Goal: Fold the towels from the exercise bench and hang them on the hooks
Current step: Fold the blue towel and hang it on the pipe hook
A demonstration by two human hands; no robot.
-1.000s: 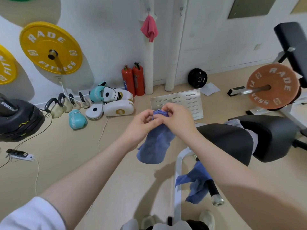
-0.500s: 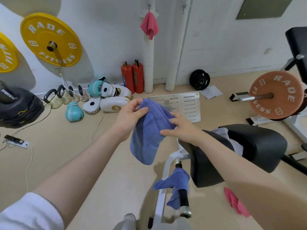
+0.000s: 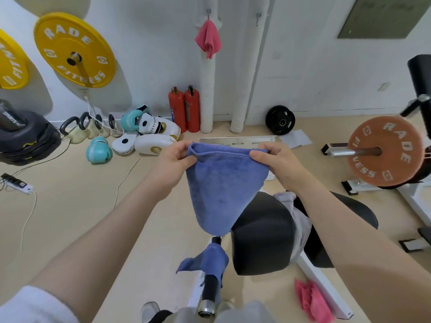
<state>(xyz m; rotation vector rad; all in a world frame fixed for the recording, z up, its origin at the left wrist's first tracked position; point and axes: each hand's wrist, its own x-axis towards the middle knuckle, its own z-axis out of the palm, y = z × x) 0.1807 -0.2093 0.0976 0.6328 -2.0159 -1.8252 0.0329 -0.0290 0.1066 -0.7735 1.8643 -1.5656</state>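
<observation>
Held towel: a blue terry-cloth towel (image 3: 224,187), doubled over, hangs in the air between the two hands, above the front of the bench; its top edge is stretched level and it narrows to a rounded bottom.
Left hand: the left hand (image 3: 173,163) pinches the towel's upper left corner, thumb in front and fingers curled behind the cloth.
Right hand: the right hand (image 3: 276,163) pinches the upper right corner the same way, level with the left.
Bench: a black padded exercise bench on a white metal frame (image 3: 263,231) stands below and to the right of the held towel.
Other towels: a second blue towel (image 3: 207,261) is draped over the bench's black foot bar; a pale grey towel (image 3: 297,217) lies in the gap between the pads; a crumpled pink towel (image 3: 312,300) lies by the frame at lower right.
Hooks: a pink towel (image 3: 208,39) hangs from a small metal wall hook (image 3: 208,11); a second metal hook (image 3: 257,17) beside it is bare.
</observation>
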